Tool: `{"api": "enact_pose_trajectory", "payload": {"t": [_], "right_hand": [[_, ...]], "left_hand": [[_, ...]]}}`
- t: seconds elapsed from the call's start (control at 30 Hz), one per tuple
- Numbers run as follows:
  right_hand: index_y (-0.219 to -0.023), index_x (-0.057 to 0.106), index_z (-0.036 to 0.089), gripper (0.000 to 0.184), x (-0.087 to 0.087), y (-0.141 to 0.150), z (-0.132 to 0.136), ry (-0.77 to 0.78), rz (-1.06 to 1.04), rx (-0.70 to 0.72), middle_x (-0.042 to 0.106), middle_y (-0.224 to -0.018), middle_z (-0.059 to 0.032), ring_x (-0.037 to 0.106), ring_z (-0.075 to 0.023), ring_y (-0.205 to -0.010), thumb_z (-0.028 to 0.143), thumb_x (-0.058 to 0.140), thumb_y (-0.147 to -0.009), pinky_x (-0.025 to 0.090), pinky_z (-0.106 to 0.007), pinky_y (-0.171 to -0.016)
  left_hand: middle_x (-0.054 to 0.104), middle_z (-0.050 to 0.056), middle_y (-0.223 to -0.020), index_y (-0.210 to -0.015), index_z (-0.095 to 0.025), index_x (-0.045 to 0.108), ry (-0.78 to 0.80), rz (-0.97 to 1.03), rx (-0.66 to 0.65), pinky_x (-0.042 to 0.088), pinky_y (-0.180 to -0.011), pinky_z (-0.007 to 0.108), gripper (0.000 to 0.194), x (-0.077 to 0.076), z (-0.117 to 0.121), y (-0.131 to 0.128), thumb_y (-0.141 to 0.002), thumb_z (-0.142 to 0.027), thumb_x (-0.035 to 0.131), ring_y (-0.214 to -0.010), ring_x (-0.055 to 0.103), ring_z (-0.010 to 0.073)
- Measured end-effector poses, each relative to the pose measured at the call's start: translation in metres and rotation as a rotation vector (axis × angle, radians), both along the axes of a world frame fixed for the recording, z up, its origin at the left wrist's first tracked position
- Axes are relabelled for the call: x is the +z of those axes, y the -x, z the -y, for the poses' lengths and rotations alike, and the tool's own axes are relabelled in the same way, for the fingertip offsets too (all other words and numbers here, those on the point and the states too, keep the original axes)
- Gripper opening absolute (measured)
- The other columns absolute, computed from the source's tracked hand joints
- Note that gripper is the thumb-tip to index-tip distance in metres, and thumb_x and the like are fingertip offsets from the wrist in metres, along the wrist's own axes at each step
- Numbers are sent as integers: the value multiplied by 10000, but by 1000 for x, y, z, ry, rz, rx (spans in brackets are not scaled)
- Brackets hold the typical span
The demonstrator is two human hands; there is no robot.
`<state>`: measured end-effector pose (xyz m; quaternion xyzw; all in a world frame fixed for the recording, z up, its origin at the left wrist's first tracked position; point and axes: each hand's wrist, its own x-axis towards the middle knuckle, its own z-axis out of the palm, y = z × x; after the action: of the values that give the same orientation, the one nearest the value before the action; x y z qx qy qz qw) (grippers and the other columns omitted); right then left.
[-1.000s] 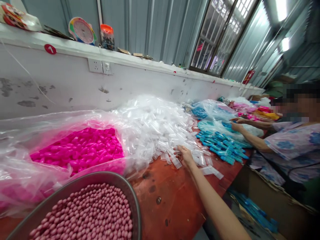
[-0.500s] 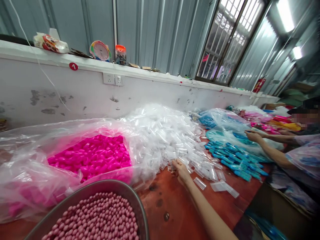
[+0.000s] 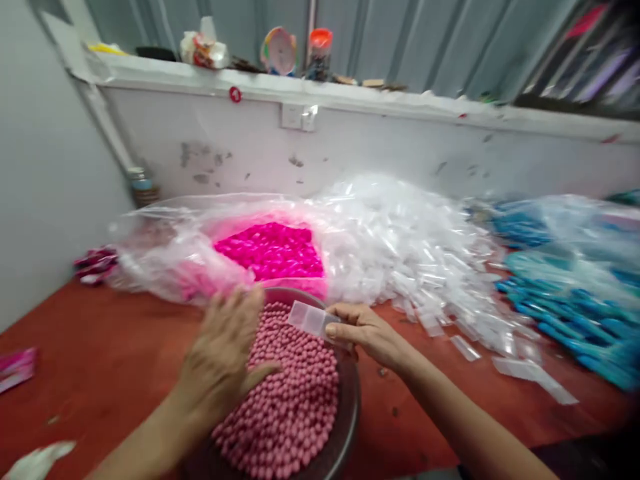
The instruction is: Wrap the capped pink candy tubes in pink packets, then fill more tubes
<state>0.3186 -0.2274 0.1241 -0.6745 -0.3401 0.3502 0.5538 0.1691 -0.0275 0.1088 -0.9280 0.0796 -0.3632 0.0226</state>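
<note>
Between the thumb and fingers of my right hand point(image 3: 357, 328) is a clear plastic sleeve point(image 3: 310, 319), held over the far right part of a dark basin point(image 3: 351, 407). Small pink beads point(image 3: 285, 393) fill that basin. My left hand point(image 3: 223, 353), somewhat blurred, hovers above the basin's left side with fingers extended and thumb apart, holding nothing. Beyond the basin, glossy magenta pieces point(image 3: 273, 250) lie in an opened clear plastic bag point(image 3: 170, 267). A large heap of clear plastic sleeves point(image 3: 400, 233) spreads to the right of them.
Blue items point(image 3: 575, 320), partly under plastic film, lie at the far right. Loose sleeves point(image 3: 535, 375) rest on the red tabletop point(image 3: 125, 353). A pink packet point(image 3: 17, 368) sits at left. Along the back wall runs a ledge point(image 3: 260, 81) with a jar point(image 3: 320, 53).
My view has swung left. My right hand has come from the edge of the sleeve heap to above the basin with a sleeve in it, and my left hand has entered view.
</note>
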Motion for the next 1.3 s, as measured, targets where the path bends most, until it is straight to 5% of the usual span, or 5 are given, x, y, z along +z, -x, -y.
{"api": "enact_pose_trajectory", "payload": {"t": [0.27, 0.53, 0.73, 0.9, 1.3], "right_hand": [[-665, 532, 153, 147, -8, 26, -29, 193, 0, 66, 462, -475, 57, 421, -62, -382, 278, 574, -729, 308, -162, -367], [-731, 542, 141, 248, -15, 27, -52, 179, -26, 212, 495, -556, 37, 488, -77, -472, 384, 574, -767, 368, -171, -427], [-774, 555, 129, 338, -20, 30, -59, 248, -44, 212, 555, -546, 16, 537, -105, -444, 455, 620, -713, 421, -209, -427], [-749, 551, 134, 330, -15, 22, -53, 237, 0, 136, 558, -583, 15, 548, -93, -478, 463, 580, -748, 453, -207, -464], [-1209, 491, 206, 476, -14, 41, -71, 7, -84, 237, 597, -1067, -74, 585, -202, -927, 343, 605, -767, 483, -371, -816]], "left_hand": [[581, 38, -664, -770, -144, 548, -134, -325, -16, 437, -754, 379, 157, -5, -10, -25, -829, -120, 405, -676, 556, 189], [607, 107, -909, -883, -127, 506, 118, -121, -150, 448, -802, 333, 225, -19, -28, 1, -820, -342, 489, -936, 548, 210], [565, 3, -614, -783, -160, 501, 58, -219, -170, 484, -583, 283, 108, -39, -23, 0, -829, -213, 420, -575, 577, 155], [624, 117, -1004, -1205, -82, 363, 204, -126, -95, 484, -811, 301, 433, -44, -49, 14, -803, -204, 467, -924, 603, 178], [504, 109, -1245, -1203, -157, 374, 600, -327, -321, 383, -971, 332, 430, -38, -25, 3, -796, -206, 507, -1159, 457, 160]]}}
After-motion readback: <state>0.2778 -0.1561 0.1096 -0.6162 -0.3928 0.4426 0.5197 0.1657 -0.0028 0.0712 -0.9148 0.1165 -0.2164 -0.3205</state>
